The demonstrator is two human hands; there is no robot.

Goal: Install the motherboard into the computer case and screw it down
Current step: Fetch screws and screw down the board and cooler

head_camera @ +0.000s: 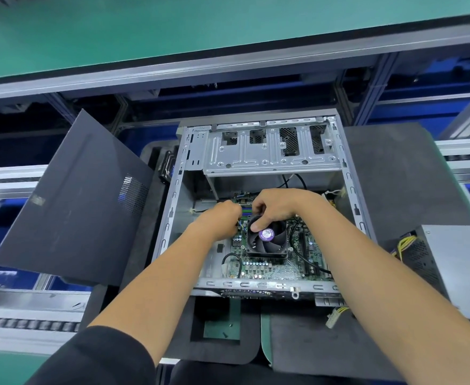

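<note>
1. Head view, the setting: a green worktop (pixel 222 329) lay under dark grey foam pads (pixel 395 173), with an aluminium-framed conveyor line behind and a second green-topped bench (pixel 172 26) beyond it. Blue panels showed beneath the frames.
2. The computer case (pixel 172 207), bare grey sheet metal with punched slots along its rims, lay open-side up on the pads. A stamped drive cage (pixel 270 154) with perforated cut-outs spanned its far end.
3. The motherboard (pixel 267 269), green and crowded with small capacitors, lay flat inside the case at its near end. A square black CPU fan (pixel 268 244) with a purple hub label sat on it.
4. The left hand (pixel 222 219) was curled beside the fan's left edge, its fingers pinching thin wires (pixel 240 226).
5. The right hand (pixel 275 207) hovered over the fan's far edge, fingers bent and thumb on the blades; whether it held anything I cannot tell.
6. A dark matte side panel (pixel 69 207) with a mesh patch leaned at left; a grey power supply (pixel 456 268) with yellow leads sat at right.
</note>
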